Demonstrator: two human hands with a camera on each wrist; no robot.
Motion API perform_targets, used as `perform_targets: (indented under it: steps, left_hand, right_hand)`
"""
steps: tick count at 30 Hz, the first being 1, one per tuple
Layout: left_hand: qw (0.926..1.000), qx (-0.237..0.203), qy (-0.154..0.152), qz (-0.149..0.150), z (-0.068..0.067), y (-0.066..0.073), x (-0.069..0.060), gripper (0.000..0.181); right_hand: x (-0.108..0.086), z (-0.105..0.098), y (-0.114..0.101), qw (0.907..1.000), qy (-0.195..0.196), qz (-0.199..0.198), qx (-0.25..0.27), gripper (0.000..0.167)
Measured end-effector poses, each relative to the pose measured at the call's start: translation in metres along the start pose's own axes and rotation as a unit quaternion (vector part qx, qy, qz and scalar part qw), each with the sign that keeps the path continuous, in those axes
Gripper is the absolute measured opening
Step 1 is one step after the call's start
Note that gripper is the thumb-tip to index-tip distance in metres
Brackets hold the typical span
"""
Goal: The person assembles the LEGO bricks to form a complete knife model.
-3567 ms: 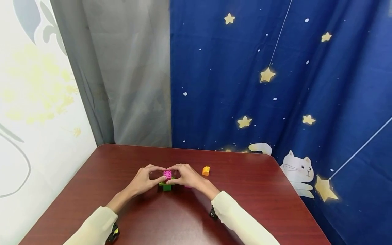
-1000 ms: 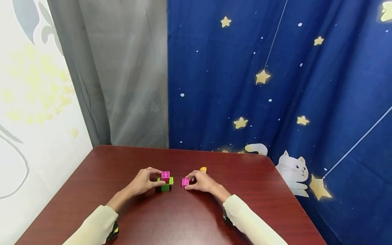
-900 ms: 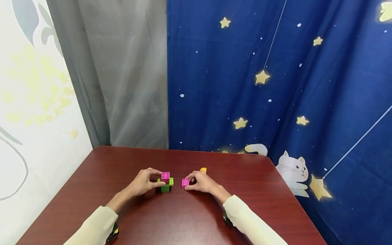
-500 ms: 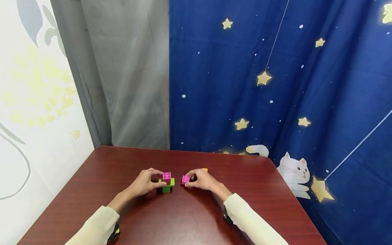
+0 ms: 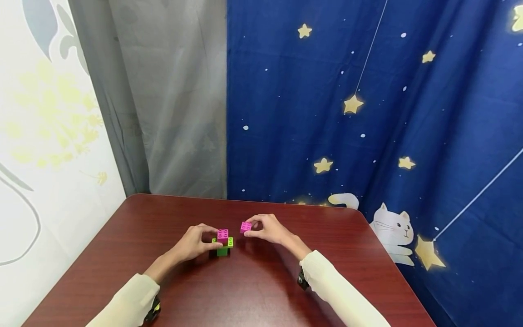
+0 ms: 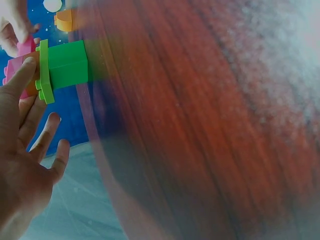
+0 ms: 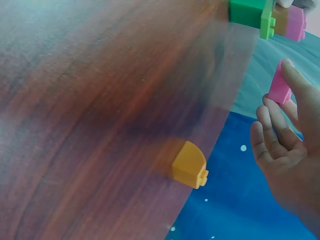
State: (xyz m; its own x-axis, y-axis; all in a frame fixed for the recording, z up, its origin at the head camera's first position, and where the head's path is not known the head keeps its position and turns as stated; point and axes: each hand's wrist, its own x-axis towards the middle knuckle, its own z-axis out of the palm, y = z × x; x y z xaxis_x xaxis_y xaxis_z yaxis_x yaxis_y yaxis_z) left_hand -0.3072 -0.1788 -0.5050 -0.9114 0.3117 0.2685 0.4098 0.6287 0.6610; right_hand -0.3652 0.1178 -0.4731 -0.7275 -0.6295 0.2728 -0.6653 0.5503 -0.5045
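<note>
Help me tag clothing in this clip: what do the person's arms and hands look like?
The left sleeve and right sleeve are plain and cream-coloured. The left hand and right hand are ungloved. A dark left-wrist device has a yellow-green patch; the dark right-wrist device has a pale mark too small to read.

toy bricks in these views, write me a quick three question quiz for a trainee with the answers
1. Which views show the orange curved brick?
A. Head only
B. Both wrist views, but not the head view
C. All three

2. Fill in the colour: a ____ plate sits directly on the green brick.

3. True or false: the right hand holds a pink brick apart from the green brick.

Key:
1. B
2. lime-green
3. True; the head and right wrist views show a gap between them.
</note>
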Motion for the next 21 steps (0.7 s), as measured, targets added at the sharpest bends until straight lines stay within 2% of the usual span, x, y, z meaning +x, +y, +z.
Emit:
perform_targets:
  steps: [14, 21]
  left_hand:
    - [1.0, 0.001, -0.001, -0.005, -0.001, 0.002, 0.0, 0.043]
    - [1.0, -0.001, -0.003, -0.005, -0.002, 0.002, 0.0, 0.042]
  right_hand:
    - [0.009, -0.011, -0.017, 0.9996, 0.02, -0.018, -0.01, 0.036]
    - [0.014, -0.011, -0.031, 0.9996, 0.01, -0.025, 0.004, 0.038]
